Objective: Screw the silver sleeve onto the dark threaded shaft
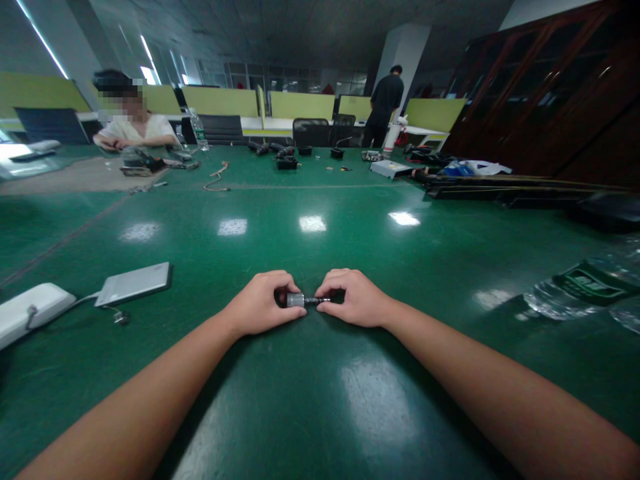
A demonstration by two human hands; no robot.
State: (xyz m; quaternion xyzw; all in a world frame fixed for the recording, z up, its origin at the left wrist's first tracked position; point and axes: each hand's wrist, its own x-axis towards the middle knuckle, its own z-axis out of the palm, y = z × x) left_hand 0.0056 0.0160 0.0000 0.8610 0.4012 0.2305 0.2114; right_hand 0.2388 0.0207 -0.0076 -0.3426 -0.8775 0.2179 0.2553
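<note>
Between both hands, just over the green tabletop (310,373), is a small silver cylinder (295,300) with a thin dark rod (315,301) coming out of its right end. My left hand (261,303) pinches the cylinder between thumb and fingers. The free end of the rod lies in a pinch of my right hand (356,298). Cylinder and rod are in line, roughly level. My fingers partly cover both ends, and the exact kind of part cannot be made out.
At left lie a white power strip (37,310) and a flat grey box (134,283) with a cable. Plastic water bottles (575,290) lie at right. Across the table are black parts (287,162), dark strips (500,187) and a seated person (135,123); another person (386,103) stands behind.
</note>
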